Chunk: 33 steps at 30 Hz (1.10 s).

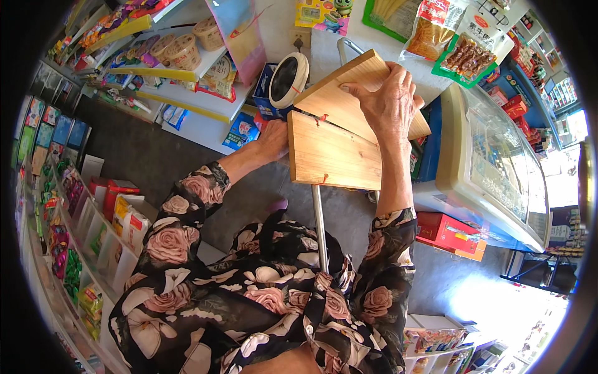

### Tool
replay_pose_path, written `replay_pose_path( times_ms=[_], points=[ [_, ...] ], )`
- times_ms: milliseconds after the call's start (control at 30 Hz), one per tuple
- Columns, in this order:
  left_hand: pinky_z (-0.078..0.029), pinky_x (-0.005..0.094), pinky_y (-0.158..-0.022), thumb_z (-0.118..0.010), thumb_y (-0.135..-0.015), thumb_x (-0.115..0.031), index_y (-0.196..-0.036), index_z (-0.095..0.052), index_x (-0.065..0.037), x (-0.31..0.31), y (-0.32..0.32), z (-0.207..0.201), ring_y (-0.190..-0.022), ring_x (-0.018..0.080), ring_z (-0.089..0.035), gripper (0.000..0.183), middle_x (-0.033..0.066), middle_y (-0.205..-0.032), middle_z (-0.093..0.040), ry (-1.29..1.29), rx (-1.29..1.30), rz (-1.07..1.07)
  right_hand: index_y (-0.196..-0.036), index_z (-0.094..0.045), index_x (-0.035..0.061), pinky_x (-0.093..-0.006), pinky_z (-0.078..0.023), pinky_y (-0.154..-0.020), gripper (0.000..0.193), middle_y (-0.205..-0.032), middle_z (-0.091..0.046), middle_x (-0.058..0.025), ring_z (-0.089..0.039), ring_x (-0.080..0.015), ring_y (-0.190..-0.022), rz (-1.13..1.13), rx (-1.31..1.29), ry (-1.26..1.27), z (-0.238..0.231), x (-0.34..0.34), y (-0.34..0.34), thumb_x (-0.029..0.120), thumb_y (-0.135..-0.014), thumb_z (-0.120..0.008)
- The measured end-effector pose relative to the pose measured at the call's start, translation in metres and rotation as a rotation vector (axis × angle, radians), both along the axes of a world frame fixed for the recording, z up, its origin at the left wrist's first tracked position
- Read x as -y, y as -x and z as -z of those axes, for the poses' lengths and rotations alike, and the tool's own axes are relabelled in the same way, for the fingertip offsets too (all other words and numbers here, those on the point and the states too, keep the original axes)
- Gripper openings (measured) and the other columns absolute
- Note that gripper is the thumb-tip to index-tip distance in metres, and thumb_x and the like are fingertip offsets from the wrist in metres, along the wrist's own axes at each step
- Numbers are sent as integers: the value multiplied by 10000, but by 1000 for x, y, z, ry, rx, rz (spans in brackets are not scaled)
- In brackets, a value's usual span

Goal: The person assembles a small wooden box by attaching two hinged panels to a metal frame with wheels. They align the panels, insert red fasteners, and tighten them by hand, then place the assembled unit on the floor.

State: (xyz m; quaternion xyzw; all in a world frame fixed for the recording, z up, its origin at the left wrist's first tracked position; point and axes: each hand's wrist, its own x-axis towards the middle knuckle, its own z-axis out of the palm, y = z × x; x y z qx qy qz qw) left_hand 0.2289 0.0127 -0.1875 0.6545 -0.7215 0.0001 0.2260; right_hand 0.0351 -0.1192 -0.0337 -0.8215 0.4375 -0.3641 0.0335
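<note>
two boards sit at 1 o'clock from the middle of the view: the near board almost squared to the body, the far board slanting up toward 1 o'clock, a wedge of gap between them. the right hand is clamped on the far board, thumb flat on its face and fingers over its edge toward 2 o'clock, a spread hold that likely steadies its angle. the left hand touches or nearly touches the near board's 9 o'clock end; its fingertips are hidden, so i cannot tell if it grips, but from there it could brace against the other hand's push. red ties show at the near board's edges, probably to bind it to the metal tube running toward 6 o'clock, which seems to prop it off the floor.
</note>
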Motion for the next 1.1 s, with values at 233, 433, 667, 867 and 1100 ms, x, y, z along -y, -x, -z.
replay_pose_path(
  times_ms=[233, 433, 667, 867, 1100],
  points=[
    [-480, 457, -592, -640, -724, -162, -810, -637, -34, 1, 5, -12, -675, 396, -610, 155, 194, -722, -634, -83, 2, -24, -1156, -486, 32, -469, -343, -846, 780, -1049, -568, -141, -525, -317, -1032, -12, 21, 105, 6, -2, 4, 467, -594, -806],
    [-503, 385, -805, -640, -776, -216, -1120, -588, -62, -1, 8, -8, -1001, 316, -606, 380, 176, -1059, -631, 102, -135, 101, -1213, -438, 55, -512, -354, -866, 820, -1105, -537, -147, -513, -334, -1046, -31, 44, 5, 13, -2, -2, 475, -609, -799],
    [-487, 414, -802, -589, -839, -343, -1179, -575, -104, -18, 1, 19, -1008, 317, -602, 415, 143, -1092, -637, -270, -131, -57, -1345, -350, 83, -530, -324, -914, 910, -1305, -425, -133, -377, -304, -1245, -59, 191, -59, 28, -26, -22, 370, -615, -811],
    [-520, 406, -817, -495, -914, -324, -1211, -513, -60, -23, -14, 64, -996, 280, -615, 398, 124, -1130, -608, -244, -985, 27, -1367, -328, 122, -590, -290, -957, 923, -1362, -353, -142, -310, -330, -1301, -115, 226, -171, 33, -35, -29, 286, -610, -831],
    [-500, 412, -767, -571, -843, -353, -1159, -572, -116, -22, -21, 91, -945, 308, -623, 396, 112, -1058, -643, -211, -1004, -61, -1389, -318, 143, -588, -299, -949, 943, -1376, -359, -145, -314, -329, -1306, -88, 245, -148, 41, -36, -32, 325, -613, -822]
  ],
)
